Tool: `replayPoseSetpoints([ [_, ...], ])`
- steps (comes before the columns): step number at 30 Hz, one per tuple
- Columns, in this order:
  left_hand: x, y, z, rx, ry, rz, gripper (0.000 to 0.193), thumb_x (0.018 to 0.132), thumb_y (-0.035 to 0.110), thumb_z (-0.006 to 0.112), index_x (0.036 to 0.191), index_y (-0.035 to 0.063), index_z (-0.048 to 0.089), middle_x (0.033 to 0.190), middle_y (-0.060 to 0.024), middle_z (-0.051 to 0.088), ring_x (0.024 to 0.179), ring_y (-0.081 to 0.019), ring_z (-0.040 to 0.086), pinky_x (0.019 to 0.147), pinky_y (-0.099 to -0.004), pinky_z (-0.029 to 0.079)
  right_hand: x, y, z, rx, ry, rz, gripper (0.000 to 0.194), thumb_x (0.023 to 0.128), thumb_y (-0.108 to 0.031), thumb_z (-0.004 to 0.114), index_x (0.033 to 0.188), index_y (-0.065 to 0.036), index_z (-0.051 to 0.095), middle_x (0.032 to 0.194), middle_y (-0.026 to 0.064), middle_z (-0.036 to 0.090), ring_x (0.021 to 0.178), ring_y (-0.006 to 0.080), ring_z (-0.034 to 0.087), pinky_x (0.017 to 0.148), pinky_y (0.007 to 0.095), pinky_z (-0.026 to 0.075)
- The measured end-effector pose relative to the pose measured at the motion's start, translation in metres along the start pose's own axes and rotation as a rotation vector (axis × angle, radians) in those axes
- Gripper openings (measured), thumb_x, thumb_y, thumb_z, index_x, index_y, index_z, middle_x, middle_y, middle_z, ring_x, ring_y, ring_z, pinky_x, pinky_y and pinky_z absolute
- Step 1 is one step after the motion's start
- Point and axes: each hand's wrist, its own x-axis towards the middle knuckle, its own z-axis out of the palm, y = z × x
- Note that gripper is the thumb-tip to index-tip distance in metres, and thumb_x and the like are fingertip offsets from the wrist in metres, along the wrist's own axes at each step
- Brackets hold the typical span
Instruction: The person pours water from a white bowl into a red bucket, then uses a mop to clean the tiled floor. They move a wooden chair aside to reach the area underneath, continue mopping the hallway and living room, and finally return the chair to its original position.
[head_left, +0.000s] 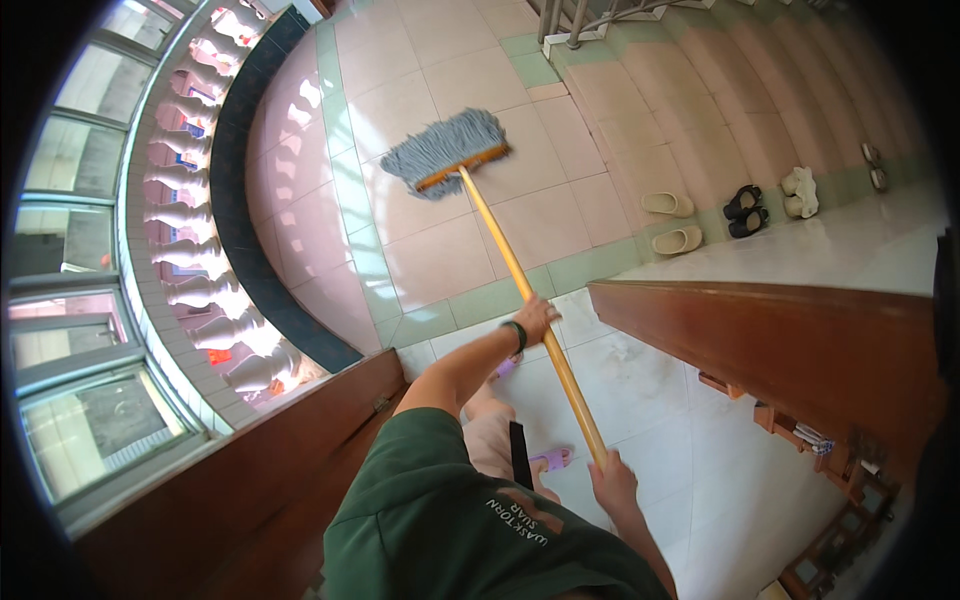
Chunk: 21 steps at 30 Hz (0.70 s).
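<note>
A flat mop with a grey-blue string head (448, 146) lies on the pink floor tiles beyond the doorway. Its orange head bar (466, 166) joins a long yellow handle (499, 234), which slants back toward my body. Partway along that handle, my left hand (535, 319) is wrapped around it; a dark band circles the wrist. Lower down, my right hand (615, 481) grips the handle's end close to my waist. Purple sandals (553, 459) are on my feet, which stand on white tiles.
Brown doors (750, 330) flank the opening on both sides. Pale slippers (677, 240), black shoes (746, 211) and white shoes (801, 193) line the wall beside stairs (675, 97). A curved dark ledge (240, 195) with white balusters (180, 214) bounds the left. A wooden rack (799, 435) stands at the right.
</note>
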Motion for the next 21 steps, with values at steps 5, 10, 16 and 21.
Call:
replayPoseSetpoints([
  [5,-0.034,0.155,0.043,-0.018,-0.161,0.166,0.017,0.062,0.016,0.066,0.077,0.0136,0.060,0.084,-0.0030,0.061,0.089,-0.0235,0.055,0.089,-0.0409,0.039,-0.135,0.108,-0.001,-0.042,-0.168,0.209,0.023,0.080,-0.021,0.057,0.093,-0.007,0.045,0.074,0.0210,0.061,0.071,0.0408,0.060,0.063,0.0513,0.046],
  [10,-0.062,0.322,0.095,0.016,-0.140,0.206,0.013,0.062,0.017,0.063,0.073,0.0112,0.061,0.076,-0.0056,0.061,0.084,-0.0240,0.057,0.080,-0.0373,0.039,-0.250,0.235,-0.036,-0.123,-0.082,0.155,0.015,0.075,-0.010,0.053,0.089,-0.010,0.047,0.065,0.0176,0.058,0.065,0.0396,0.058,0.057,0.0499,0.045],
  [16,-0.091,0.481,0.131,-0.277,0.085,0.049,0.017,0.068,0.018,0.067,0.078,0.0093,0.055,0.082,-0.0070,0.057,0.088,-0.0270,0.054,0.083,-0.0402,0.038,-0.312,0.317,-0.147,-0.452,-0.025,0.022,0.028,0.067,-0.003,0.062,0.094,-0.009,0.057,0.070,0.0176,0.061,0.070,0.0362,0.060,0.066,0.0449,0.049],
  [21,-0.105,0.495,0.151,-0.449,0.316,-0.117,0.019,0.064,0.012,0.070,0.072,0.0080,0.053,0.074,-0.0113,0.058,0.077,-0.0333,0.055,0.073,-0.0425,0.043,-0.284,0.327,-0.189,-0.555,0.081,-0.238,0.020,0.065,0.000,0.063,0.084,-0.006,0.060,0.069,0.0153,0.060,0.067,0.0328,0.060,0.065,0.0419,0.046],
])
